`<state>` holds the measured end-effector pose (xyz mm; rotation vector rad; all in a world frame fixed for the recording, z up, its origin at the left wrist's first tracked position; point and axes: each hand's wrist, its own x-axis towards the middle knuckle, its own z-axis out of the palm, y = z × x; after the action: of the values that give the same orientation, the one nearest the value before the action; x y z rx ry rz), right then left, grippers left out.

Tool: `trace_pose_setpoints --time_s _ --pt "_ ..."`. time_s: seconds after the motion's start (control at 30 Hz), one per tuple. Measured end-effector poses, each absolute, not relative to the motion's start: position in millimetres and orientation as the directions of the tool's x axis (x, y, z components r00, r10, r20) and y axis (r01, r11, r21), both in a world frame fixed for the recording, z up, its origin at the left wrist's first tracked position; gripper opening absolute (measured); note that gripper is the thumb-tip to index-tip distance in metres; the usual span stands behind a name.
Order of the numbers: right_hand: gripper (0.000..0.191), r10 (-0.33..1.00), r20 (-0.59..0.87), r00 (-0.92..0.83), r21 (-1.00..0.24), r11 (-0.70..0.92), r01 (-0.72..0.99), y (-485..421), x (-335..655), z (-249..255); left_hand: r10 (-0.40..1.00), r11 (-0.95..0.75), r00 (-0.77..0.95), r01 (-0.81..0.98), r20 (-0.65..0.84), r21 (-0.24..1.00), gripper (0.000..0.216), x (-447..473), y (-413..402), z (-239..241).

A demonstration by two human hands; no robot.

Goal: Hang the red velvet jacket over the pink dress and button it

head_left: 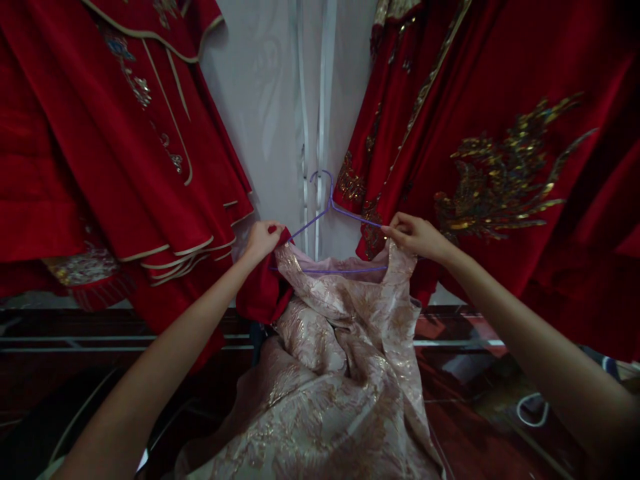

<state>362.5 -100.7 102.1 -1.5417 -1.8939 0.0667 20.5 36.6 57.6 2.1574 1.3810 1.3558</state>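
A pale pink-gold brocade dress, sleeveless and creased, hangs in front of me on a thin purple hanger. The hanger's hook points up, and its lower bar crosses the dress's neck opening. At the left shoulder, my left hand pinches the dress by the hanger's end. My right hand pinches the other shoulder, with the thumb on the hanger's right arm. A small piece of red cloth shows beside my left fingertips. The lower part of the dress runs out of view at the bottom.
Red embroidered garments hang on the left and right, with gold sequin work on the right one. Between them is a whitish panel with pale vertical strips. Dark reddish floor lies below, with a white loop at the right.
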Motion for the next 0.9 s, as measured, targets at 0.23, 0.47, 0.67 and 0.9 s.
trace_pose_setpoints --time_s 0.23,0.47,0.67,0.9 --pt "0.04 0.93 0.343 -0.132 -0.498 0.3 0.814 -116 345 123 0.82 -0.469 0.173 0.749 0.545 0.468 0.027 -3 17 75" --pt "0.039 0.931 0.348 -0.114 -0.509 0.29 0.81 -113 349 117 0.757 -0.58 0.261 0.691 0.6 0.432 0.018 49 9 119" --pt "0.039 0.918 0.378 -0.12 -0.512 0.315 0.799 -100 353 99 0.681 -0.699 0.281 0.527 0.677 0.484 0.024 71 1 132" --pt "0.04 0.891 0.446 -0.083 -0.536 0.34 0.773 -95 355 89 0.764 -0.619 0.274 0.566 0.584 0.545 0.031 47 -1 91"
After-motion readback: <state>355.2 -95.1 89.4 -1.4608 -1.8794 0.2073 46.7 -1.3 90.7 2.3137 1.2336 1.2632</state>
